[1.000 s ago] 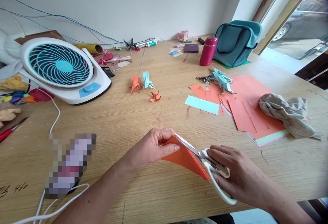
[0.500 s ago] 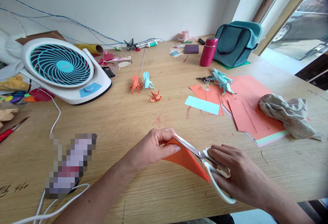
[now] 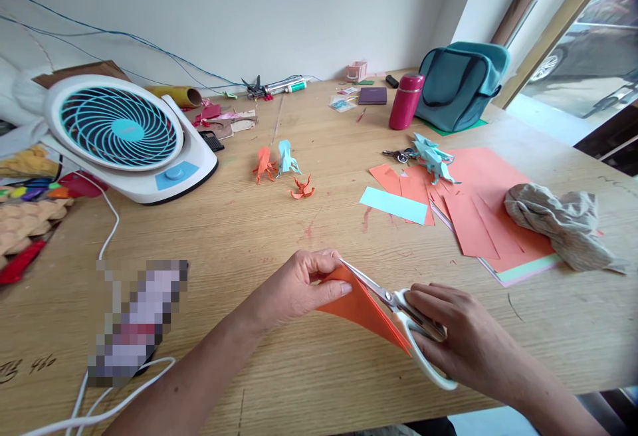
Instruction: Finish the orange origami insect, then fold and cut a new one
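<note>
My left hand (image 3: 299,288) pinches the upper corner of a folded orange paper triangle (image 3: 366,308) just above the wooden table (image 3: 249,236). White-handled scissors (image 3: 406,320) sit in my right hand (image 3: 461,339), fingers through the loops. Their blades run along the paper's top edge and reach up to my left fingertips. Part of the handle is hidden under my right fingers.
A white and teal desk fan (image 3: 124,133) stands at the left with its white cable (image 3: 107,223) trailing forward. Small origami figures (image 3: 282,163), orange paper sheets (image 3: 478,210), a light blue strip (image 3: 393,205), a crumpled cloth (image 3: 561,223), a pink bottle (image 3: 405,99) and a teal bag (image 3: 461,84) lie beyond.
The scissor blades have closed a little further along the paper's top edge. Both hands stay in nearly the same place.
</note>
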Demonstrator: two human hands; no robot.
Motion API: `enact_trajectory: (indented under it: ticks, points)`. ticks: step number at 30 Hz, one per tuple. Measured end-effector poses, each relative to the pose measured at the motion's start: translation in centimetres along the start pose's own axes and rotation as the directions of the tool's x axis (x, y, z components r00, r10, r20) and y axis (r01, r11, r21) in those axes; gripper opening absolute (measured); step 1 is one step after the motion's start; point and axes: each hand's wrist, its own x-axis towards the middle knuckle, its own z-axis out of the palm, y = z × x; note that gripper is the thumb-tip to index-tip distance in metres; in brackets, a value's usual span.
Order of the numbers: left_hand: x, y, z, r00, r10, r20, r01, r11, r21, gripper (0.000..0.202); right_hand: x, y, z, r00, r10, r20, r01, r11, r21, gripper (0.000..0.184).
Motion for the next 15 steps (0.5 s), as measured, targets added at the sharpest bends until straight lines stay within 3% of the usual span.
enact_trajectory:
  ticks: [4,7,10,12,15]
  points:
    - [0.1,-0.2,0.0,0.999,-0.038,-0.004,0.038,0.999,0.001,0.019,-0.1,1.2,0.3,0.992,0.124,-0.01,-0.124,0.992,-0.024,0.025]
    - [0.1,-0.5,-0.3,0.997,-0.07,-0.036,0.071,0.997,0.033,0.024,-0.7,3.7,-0.2,0.963,0.249,-0.106,-0.265,0.946,-0.186,0.024]
    - [0.1,-1.4,-0.8,0.993,-0.103,-0.06,0.105,0.994,0.033,0.027,-1.7,6.9,-1.4,0.946,0.257,-0.197,-0.315,0.87,-0.38,0.027]
    - [0.0,-2.3,-1.2,0.99,-0.131,-0.05,0.131,0.991,0.006,0.022,-2.4,8.9,-2.2,0.937,0.289,-0.195,-0.348,0.806,-0.478,0.027]
    - [-0.5,-4.1,-1.5,0.985,-0.137,-0.109,0.136,0.991,-0.018,0.021,-3.5,11.1,-2.9,0.933,0.296,-0.203,-0.358,0.789,-0.499,0.036]
